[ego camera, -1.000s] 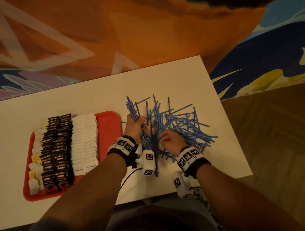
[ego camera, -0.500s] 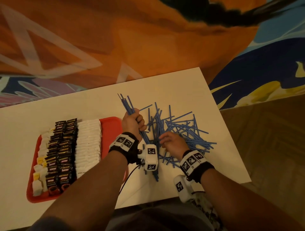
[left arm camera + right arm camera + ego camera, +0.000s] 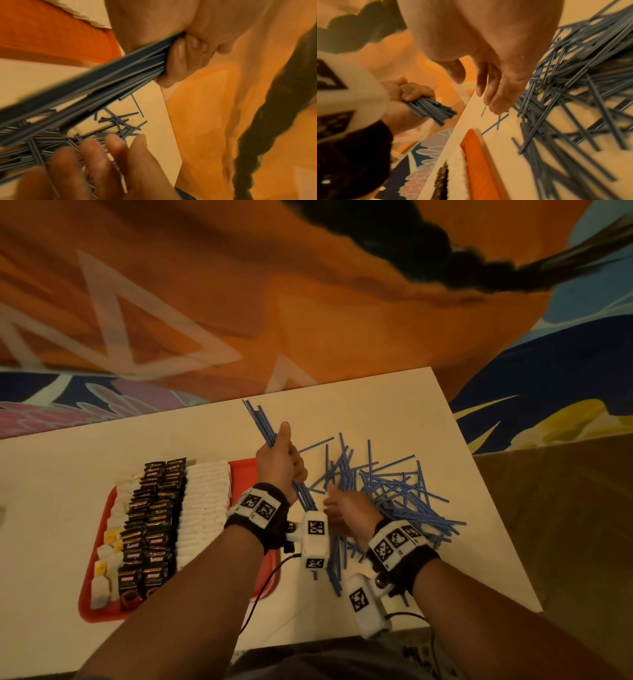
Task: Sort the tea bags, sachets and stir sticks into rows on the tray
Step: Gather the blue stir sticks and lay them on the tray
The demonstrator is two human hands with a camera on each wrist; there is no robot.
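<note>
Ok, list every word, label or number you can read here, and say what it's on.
None can be read.
Dark sachets on the red tray: light print, too blurred to read.
White sachets: no print legible.
Wrist markers: black-and-white square codes only, no letters or numbers.
Blue stir sticks: no markings visible.

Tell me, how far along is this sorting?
Mostly done: dark sachets and white packets already sit in rows on the red tray. The left hand grips a bundle of stir sticks; the right hand reaches into the loose pile still on the table.
</note>
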